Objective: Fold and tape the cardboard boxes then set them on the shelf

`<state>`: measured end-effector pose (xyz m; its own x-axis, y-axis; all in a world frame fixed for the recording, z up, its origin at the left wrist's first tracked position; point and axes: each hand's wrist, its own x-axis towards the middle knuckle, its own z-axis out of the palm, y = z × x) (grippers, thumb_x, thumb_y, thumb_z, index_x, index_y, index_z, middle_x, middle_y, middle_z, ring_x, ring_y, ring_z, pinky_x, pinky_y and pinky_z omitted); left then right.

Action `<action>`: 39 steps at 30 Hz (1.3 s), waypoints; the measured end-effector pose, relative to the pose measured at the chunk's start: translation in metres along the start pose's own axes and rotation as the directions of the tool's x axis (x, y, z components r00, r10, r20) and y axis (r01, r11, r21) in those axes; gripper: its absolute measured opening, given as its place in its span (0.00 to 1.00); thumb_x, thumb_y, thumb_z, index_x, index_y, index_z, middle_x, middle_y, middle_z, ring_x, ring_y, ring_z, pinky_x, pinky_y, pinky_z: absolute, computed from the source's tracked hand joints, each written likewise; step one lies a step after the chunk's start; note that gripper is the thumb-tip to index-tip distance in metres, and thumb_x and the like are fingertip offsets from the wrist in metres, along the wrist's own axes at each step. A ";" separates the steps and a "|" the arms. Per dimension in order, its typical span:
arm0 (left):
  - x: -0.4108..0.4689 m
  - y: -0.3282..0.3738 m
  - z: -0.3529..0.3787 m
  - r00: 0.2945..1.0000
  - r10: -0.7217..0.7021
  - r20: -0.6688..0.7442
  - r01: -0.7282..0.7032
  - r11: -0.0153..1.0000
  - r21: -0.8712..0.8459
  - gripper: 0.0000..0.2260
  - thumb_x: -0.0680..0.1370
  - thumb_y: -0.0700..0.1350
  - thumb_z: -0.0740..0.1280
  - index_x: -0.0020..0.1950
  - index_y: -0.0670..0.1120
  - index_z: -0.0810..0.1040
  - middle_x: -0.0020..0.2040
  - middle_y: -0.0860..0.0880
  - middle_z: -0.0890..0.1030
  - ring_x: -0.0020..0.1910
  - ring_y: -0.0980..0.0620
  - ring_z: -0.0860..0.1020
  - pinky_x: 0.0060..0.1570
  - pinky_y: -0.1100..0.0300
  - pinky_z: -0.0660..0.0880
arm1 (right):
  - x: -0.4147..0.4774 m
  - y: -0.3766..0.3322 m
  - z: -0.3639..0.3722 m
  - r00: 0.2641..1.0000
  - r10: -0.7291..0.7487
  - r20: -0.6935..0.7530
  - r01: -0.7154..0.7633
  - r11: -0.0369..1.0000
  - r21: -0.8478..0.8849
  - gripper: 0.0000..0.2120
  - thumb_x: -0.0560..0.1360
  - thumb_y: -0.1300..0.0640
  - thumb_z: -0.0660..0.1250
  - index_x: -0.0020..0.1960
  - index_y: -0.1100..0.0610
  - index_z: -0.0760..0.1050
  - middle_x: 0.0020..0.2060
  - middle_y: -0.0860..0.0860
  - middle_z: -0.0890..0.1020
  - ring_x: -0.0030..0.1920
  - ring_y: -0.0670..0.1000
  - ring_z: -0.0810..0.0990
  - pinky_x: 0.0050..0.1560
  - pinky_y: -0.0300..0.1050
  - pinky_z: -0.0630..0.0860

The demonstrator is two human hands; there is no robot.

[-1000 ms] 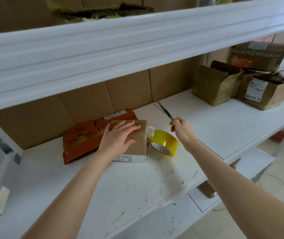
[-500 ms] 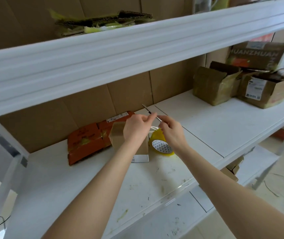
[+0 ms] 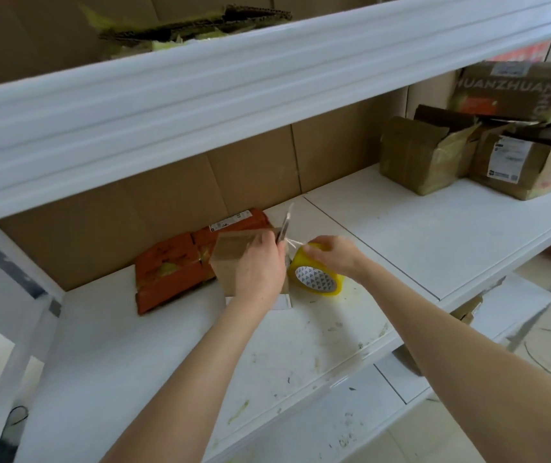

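Note:
A small brown cardboard box (image 3: 230, 259) stands on the white shelf board (image 3: 434, 235). My left hand (image 3: 260, 272) lies over the box's right side and grips a thin knife (image 3: 285, 222) with its blade pointing up. A yellow tape roll (image 3: 317, 279) stands on edge just right of the box. My right hand (image 3: 334, 257) holds the roll from above. A short strip of clear tape (image 3: 295, 243) stretches from the roll towards the box, close to the blade. The box's right face is hidden by my left hand.
A flattened orange box (image 3: 173, 269) lies behind the small box against the cardboard back wall. Several opened brown boxes (image 3: 414, 155) stand at the far right of the shelf. The upper shelf beam (image 3: 267, 78) hangs low overhead, with flattened cardboard (image 3: 193, 25) on top.
The knife passed from my right hand to my left hand, which left the box top. My right hand dropped onto the tape roll, and tape is now pulled taut.

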<state>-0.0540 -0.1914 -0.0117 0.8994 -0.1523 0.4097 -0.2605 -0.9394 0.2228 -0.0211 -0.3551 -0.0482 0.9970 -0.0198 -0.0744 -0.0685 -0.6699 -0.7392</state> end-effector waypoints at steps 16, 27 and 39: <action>0.003 -0.001 -0.003 0.999 0.009 0.038 -0.011 0.998 0.054 0.10 0.83 0.48 0.55 0.53 0.42 0.69 0.39 0.48 0.74 0.37 0.50 0.73 0.29 0.63 0.61 | -0.004 0.006 -0.004 0.991 -0.028 -0.131 0.011 0.992 -0.126 0.11 0.77 0.40 0.62 0.57 0.41 0.75 0.51 0.46 0.80 0.48 0.49 0.78 0.38 0.40 0.74; -0.025 0.017 -0.020 0.998 0.037 0.044 -0.044 0.985 0.168 0.12 0.81 0.38 0.57 0.62 0.47 0.74 0.42 0.47 0.80 0.34 0.49 0.71 0.30 0.59 0.64 | -0.005 0.004 -0.001 0.969 0.029 -0.247 -0.049 0.996 -0.073 0.09 0.78 0.43 0.61 0.51 0.42 0.79 0.45 0.46 0.80 0.43 0.50 0.77 0.37 0.41 0.76; -0.015 0.029 -0.023 0.988 0.017 0.151 -0.052 0.971 0.232 0.17 0.79 0.34 0.59 0.63 0.47 0.77 0.46 0.44 0.82 0.37 0.47 0.73 0.32 0.58 0.66 | -0.005 0.001 0.003 0.960 0.011 -0.279 -0.033 0.997 -0.074 0.08 0.78 0.47 0.63 0.49 0.45 0.81 0.43 0.44 0.78 0.42 0.49 0.77 0.39 0.43 0.79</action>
<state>-0.0834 -0.2091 0.0093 0.9376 -0.2125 0.2753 -0.2181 -0.9759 -0.0104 -0.0265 -0.3534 -0.0505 0.9665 -0.2333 0.1067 -0.0986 -0.7220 -0.6849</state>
